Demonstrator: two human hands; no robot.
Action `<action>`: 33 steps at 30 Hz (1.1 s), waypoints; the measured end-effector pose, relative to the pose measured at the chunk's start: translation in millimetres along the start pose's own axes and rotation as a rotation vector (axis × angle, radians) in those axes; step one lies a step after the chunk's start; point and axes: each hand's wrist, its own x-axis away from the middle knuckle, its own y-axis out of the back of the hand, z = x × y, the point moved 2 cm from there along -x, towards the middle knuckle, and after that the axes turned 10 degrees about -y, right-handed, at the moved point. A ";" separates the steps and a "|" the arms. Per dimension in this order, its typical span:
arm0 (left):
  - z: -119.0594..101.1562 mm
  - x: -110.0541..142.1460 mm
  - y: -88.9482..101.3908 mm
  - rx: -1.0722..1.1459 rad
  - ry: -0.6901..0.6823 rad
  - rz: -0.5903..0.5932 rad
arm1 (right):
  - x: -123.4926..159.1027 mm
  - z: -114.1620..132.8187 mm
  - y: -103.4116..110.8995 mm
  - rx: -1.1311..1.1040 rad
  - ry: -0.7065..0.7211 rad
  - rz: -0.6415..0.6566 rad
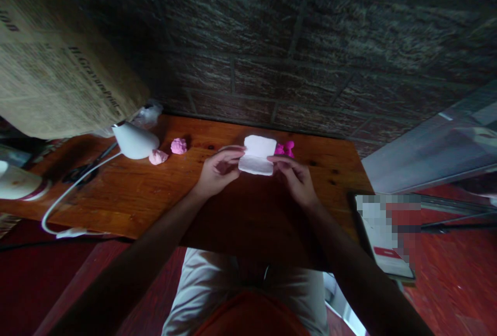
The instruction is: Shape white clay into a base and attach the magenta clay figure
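Note:
Between my two hands is a white folded piece (259, 148) with rounded edges. Its upper panel stands up behind a lower panel, with a crease between them; whether it is paper or clay I cannot tell. My left hand (218, 169) pinches its left edge near the crease. At the opposite edge, the fingers of my right hand (294, 173) are closed on it. Just behind my right fingers lies a bright magenta lump (288, 148), partly covered. Farther left on the table are a pink crumpled lump (179, 146) and a paler pink lump (158, 157).
A lamp with a white base (136, 142) and a newsprint shade (66, 67) stands on the wooden table (330, 170) at left. Its white cable (62, 202) loops over the front edge. A white cup (19, 183) lies far left. A brick wall (267, 41) borders the back.

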 end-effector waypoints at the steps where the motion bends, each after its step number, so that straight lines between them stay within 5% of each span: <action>1: -0.1 0.5 0.3 0.046 0.036 -0.002 | -0.4 -0.4 0.5 0.003 -0.014 -0.033; 8: 9.7 1.7 -5.4 0.128 0.253 -0.142 | -5.3 -9.1 -3.0 0.002 -0.035 -0.108; 13: 12.4 0.6 -11.8 0.064 0.406 -0.101 | -6.9 -10.7 -8.6 -0.034 -0.094 -0.083; 20: 11.9 1.8 -13.8 0.085 0.479 -0.131 | -4.6 -16.6 -16.2 -0.073 -0.312 0.098; 26: 12.0 3.3 -17.6 0.067 0.590 -0.045 | -5.1 -21.8 -20.0 -0.032 -0.326 0.079; 33: 11.9 4.5 -15.5 -0.033 0.539 -0.033 | -4.0 -20.4 -21.1 -0.036 -0.333 0.058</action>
